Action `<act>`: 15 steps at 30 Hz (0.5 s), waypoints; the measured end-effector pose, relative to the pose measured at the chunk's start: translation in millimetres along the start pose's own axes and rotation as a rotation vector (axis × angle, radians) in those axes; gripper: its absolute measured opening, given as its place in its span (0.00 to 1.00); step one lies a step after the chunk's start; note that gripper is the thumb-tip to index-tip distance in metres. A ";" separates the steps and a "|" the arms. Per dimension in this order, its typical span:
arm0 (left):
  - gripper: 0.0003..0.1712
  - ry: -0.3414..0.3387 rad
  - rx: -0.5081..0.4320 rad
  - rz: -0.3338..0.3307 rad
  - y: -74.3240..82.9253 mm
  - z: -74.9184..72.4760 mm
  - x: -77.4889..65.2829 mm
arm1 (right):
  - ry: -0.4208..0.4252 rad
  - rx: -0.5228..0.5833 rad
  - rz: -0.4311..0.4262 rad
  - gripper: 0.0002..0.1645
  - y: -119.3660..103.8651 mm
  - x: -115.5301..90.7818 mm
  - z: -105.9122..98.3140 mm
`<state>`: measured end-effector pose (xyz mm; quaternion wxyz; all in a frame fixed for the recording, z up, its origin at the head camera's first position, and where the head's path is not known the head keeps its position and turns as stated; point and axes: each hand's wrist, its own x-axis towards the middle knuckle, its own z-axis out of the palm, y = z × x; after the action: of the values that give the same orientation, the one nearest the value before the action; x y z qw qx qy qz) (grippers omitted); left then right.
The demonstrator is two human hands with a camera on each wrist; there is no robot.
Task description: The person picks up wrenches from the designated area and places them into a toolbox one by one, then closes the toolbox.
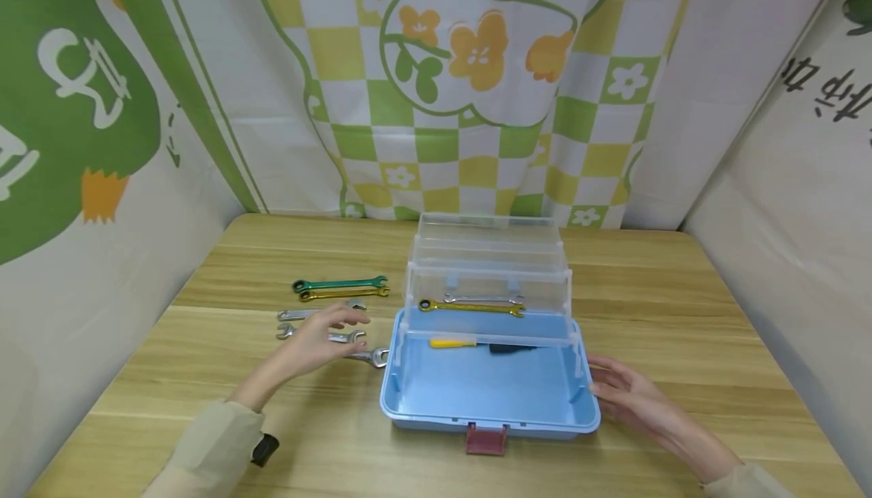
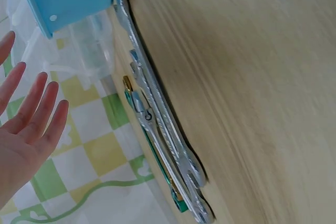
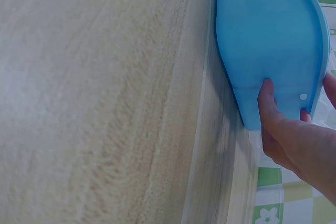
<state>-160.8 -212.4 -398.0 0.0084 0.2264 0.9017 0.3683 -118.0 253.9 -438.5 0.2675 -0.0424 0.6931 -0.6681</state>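
My left hand [image 1: 315, 345] is held over the silver wrenches [image 1: 373, 357] on the table, its fingers apart and holding nothing. In the left wrist view its spread fingers [image 2: 38, 109] show beside the row of wrenches. A blue toolbox [image 1: 487, 392] stands with its clear lid and tray raised. My right hand [image 1: 630, 399] rests against the box's right side, and in the right wrist view fairly straight fingers [image 3: 270, 111] touch the blue wall. A yellow wrench [image 1: 473, 307] and a silver wrench [image 1: 485, 299] lie in the raised clear tray.
Inside the box, toward the back, lie a yellow-handled tool [image 1: 453, 343] and a black-handled one [image 1: 512, 348]. A green wrench [image 1: 339, 284] and a gold wrench [image 1: 347, 294] lie behind the silver ones. A reddish latch [image 1: 486, 440] hangs at the box's front. A patterned curtain [image 1: 450, 142] backs the table.
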 end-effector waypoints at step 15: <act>0.16 -0.021 0.102 0.022 -28.4 3.2 -7.8 | -0.001 -0.008 -0.008 0.41 1.0 -0.1 0.3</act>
<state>-164.6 -231.4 -420.4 0.0021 0.2402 0.9166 0.3197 -117.5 253.7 -439.4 0.2652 -0.0464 0.6953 -0.6664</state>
